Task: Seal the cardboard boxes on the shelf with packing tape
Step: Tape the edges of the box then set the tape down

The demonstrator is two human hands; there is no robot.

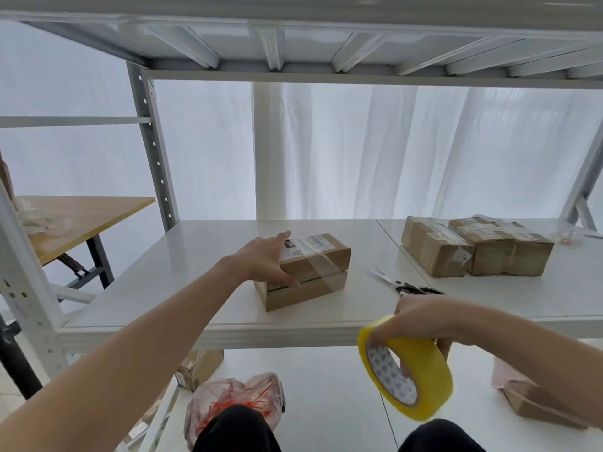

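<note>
A stack of two small cardboard boxes sits mid-shelf on the white shelf, with clear tape running over its top and front. My left hand rests on the stack's left end, fingers stretched over the top and thumb against the side. Below the shelf's front edge, my right hand grips a yellow roll of packing tape, with fingers through its core. Three taped cardboard boxes stand together at the shelf's right.
Scissors lie on the shelf between the stack and the right boxes. On the lower shelf are a pink plastic bag with red ties, a small box and another box. A wooden table stands at left.
</note>
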